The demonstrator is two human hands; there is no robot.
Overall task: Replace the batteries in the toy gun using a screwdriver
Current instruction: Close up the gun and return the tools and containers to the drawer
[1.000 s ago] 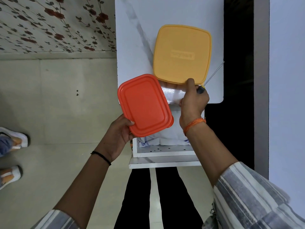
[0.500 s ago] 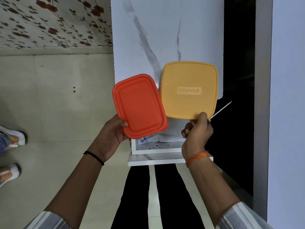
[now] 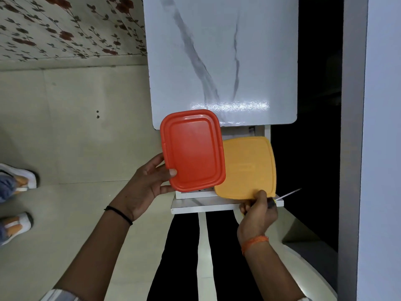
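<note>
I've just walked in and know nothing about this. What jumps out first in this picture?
Two bright box lids held up side by side over the near edge of a white marble-patterned table: the left hand grips a red-orange lid, the right hand pinches a yellow lid. The right hand also holds a thin screwdriver, its shaft poking out to the right. No toy gun is in view.

Light: even and soft indoors.
Glare: bright patch on the glossy tabletop [image 3: 230, 106].
Right side: deep black shadow.
Edges: wide-angle bending.
</note>
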